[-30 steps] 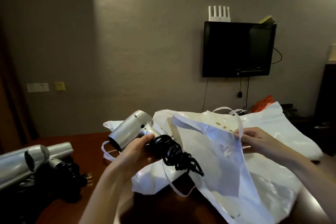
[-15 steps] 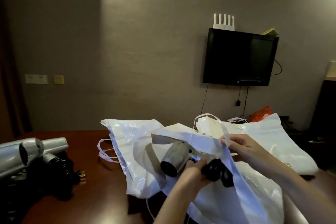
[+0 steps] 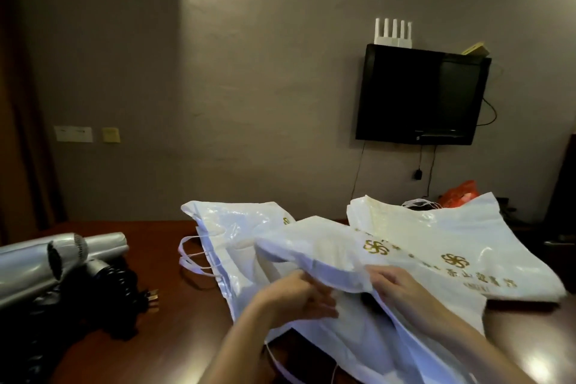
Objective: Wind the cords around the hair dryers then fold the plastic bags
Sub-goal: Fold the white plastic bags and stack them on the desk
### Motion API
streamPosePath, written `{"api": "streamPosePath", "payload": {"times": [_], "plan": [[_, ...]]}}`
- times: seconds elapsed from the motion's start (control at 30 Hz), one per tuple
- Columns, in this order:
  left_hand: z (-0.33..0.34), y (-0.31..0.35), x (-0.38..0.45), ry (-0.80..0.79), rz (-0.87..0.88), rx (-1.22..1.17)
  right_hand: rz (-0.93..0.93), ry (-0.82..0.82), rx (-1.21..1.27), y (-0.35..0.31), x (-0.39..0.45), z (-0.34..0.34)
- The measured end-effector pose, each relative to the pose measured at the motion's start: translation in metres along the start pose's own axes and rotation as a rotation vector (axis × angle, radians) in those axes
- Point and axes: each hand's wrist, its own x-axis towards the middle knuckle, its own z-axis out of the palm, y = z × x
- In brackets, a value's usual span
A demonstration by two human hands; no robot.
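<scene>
At far left, silver hair dryers (image 3: 62,254) lie on the dark table (image 3: 174,299), black cords (image 3: 124,287) bundled. My left hand (image 3: 293,299) and right hand (image 3: 396,287) both pinch the white plastic bag (image 3: 330,246) mouth at centre. It looks thin, slippery and limp; gripping the edges seems best.

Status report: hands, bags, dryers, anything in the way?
Left hand and right hand grip the front bag mouth. Hair dryers wound, far left. More bags behind.

White plastic bags (image 3: 452,246) printed with gold pinwheel logos; silver hair dryers (image 3: 62,254) with black cords (image 3: 124,290); reddish-brown tabletop (image 3: 162,259); black television (image 3: 420,97).
</scene>
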Motion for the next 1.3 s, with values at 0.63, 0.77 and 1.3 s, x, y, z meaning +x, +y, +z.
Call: {"api": "streamPosePath", "payload": {"times": [0.63, 0.77, 1.3], "plan": [[0.023, -0.035, -0.007, 0.404, -0.016, -0.345, 0.290, 0.235, -0.549, 0.036, 0.035, -0.041], [0.031, -0.038, 0.005, 0.446, 0.004, -0.497, 0.500, -0.014, -0.445, 0.043, 0.031, -0.053], [0.059, -0.026, 0.014, 0.442, 0.062, -0.366, 0.495, 0.014, 0.323, 0.007, -0.009, -0.038]]}}
